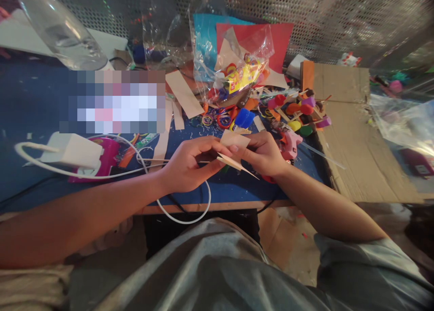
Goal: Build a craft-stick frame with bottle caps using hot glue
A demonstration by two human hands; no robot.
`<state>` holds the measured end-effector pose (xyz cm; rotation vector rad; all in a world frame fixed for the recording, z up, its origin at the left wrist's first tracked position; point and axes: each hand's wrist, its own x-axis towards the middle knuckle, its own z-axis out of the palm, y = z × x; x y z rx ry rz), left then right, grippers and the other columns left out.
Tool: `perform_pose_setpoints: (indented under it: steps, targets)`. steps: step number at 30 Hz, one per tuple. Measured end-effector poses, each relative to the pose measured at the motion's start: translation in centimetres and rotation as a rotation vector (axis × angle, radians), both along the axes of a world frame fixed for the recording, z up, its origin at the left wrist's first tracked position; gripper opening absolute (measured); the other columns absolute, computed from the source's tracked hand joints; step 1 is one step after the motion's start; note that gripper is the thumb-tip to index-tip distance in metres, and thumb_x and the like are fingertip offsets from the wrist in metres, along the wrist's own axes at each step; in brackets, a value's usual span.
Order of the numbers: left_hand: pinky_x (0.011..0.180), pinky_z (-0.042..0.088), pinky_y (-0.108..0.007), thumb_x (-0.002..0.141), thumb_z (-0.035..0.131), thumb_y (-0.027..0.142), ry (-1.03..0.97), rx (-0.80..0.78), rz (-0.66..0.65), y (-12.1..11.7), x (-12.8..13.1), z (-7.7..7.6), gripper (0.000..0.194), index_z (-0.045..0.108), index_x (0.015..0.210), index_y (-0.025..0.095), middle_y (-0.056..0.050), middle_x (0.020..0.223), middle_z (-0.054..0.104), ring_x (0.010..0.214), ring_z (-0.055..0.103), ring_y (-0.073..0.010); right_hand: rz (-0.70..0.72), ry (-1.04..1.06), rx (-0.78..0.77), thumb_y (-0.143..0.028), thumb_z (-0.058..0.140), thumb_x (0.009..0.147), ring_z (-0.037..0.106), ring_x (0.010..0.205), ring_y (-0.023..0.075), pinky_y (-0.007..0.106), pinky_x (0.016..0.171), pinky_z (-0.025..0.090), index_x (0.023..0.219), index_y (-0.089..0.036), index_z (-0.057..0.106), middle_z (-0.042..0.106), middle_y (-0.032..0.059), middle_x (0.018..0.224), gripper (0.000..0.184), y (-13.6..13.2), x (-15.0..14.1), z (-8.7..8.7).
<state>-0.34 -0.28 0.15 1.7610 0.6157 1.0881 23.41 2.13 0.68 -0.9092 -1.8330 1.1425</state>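
Between both hands, over the front of the blue table (233,193), is a folded piece of cream card (236,139). My left hand (193,162) pinches its left side, thumb below and fingers above. My right hand (266,155) grips the right side, its thumb lying on the card. One pointed flap juts out below, toward me. A thin wooden stick (156,160) runs behind my left hand; whether the fingers touch it I cannot tell. Just past the hands lies a blue plastic cap (244,118), with a pink glue gun (290,143) close to my right hand.
A white charger (73,155) with a looping cable sits on the left, near a water bottle (64,30). Behind are card strips (185,94), red paper (281,40) and a clear bag. Colourful caps (307,107) and cardboard (359,134) are at right.
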Motion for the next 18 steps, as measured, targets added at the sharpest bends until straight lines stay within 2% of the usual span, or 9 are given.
perform_pose_setpoints:
  steps: [7,11,18]
  targets:
    - [0.062,0.057,-0.020,0.106,0.078,0.042,0.050,-0.010,0.009,-0.03,-0.10,0.33,0.024,0.081,0.107,0.018,-0.010,0.103,0.082,0.076,0.075,-0.0126,0.022,-0.009,-0.010,-0.072,0.080,0.096,0.057,0.065,0.0137,0.026,0.058,0.045,0.076,-0.014,0.085,0.070,0.0052,0.069,0.061,0.09,0.14,-0.02]
    - [0.064,0.057,-0.019,0.107,0.077,0.041,0.043,0.022,0.009,0.02,-0.13,0.37,0.024,0.082,0.106,0.017,-0.008,0.099,0.080,0.076,0.074,-0.0122,0.029,-0.014,-0.015,-0.075,0.079,0.095,0.055,0.065,0.0133,0.026,0.057,0.043,0.074,-0.014,0.082,0.067,0.0042,0.068,0.065,0.11,0.13,0.06]
    - [0.067,0.058,-0.019,0.106,0.078,0.041,0.057,0.011,-0.003,0.00,-0.18,0.39,0.024,0.082,0.108,0.018,-0.011,0.108,0.083,0.082,0.078,-0.0132,-0.008,0.033,-0.038,-0.072,0.083,0.093,0.054,0.064,0.0129,0.026,0.056,0.042,0.076,-0.014,0.085,0.069,0.0040,0.068,0.060,-0.04,-0.10,-0.02]
